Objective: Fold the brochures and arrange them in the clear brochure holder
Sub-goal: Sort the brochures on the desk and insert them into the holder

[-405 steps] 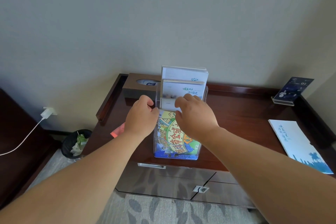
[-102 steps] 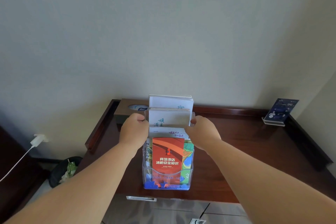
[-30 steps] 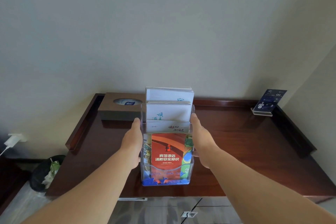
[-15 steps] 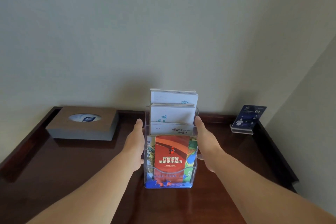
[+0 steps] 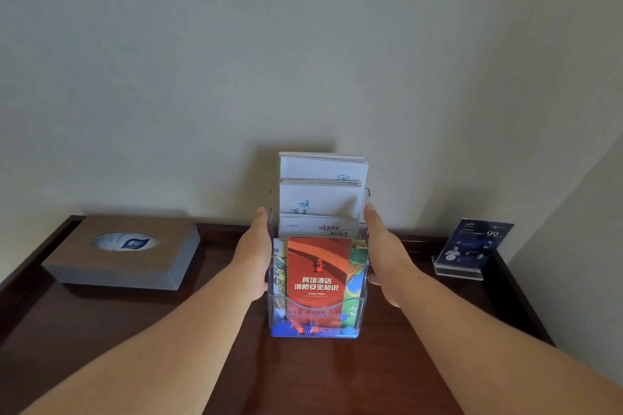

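On the dark desk [image 5: 101, 330], between the tissue box [image 5: 124, 251] at the left and the sign stand [image 5: 472, 249] at the right, the clear brochure holder [image 5: 313, 333] is stood upright, its far tiers filled with white brochures [image 5: 320, 199] and a red brochure [image 5: 318, 276] set before a map-printed one [image 5: 355, 276] in the near pocket. It is pressed between the left hand [image 5: 254, 256] and the right hand [image 5: 384, 263], both laid flat, fingers straight along its side walls, nothing gripped. Were the smooth walls squeezed unevenly or the holder slid hastily, it could be tipped and the near brochures spilled.
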Motion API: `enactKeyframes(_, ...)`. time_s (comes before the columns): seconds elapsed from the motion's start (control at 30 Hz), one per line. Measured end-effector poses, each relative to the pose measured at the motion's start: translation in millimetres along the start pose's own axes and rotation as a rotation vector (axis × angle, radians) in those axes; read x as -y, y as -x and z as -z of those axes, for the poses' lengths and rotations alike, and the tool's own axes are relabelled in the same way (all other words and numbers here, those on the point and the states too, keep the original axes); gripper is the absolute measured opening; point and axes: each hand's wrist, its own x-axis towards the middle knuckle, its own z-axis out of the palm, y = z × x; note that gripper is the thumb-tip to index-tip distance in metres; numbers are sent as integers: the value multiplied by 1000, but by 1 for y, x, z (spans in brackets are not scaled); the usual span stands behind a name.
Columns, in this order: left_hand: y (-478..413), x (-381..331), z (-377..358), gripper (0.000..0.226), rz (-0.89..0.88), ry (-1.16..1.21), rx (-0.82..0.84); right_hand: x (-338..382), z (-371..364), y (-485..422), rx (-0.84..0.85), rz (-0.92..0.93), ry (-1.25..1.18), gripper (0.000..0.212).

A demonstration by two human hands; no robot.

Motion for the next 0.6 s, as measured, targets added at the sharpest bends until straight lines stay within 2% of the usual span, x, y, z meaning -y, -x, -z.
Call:
enactKeyframes(0.27, -23, -14, -9, 60, -5, 5, 11, 6, -2, -20, -14, 19, -32, 61)
enactKeyframes(0.43, -28, -23, -12, 77, 12, -1, 32, 10, -5, -25, -2, 36, -69, 54)
enactKeyframes(0.6, -32, -27, -13, 83, 15, -29, 52, 14, -10, -28, 2, 47, -54, 58)
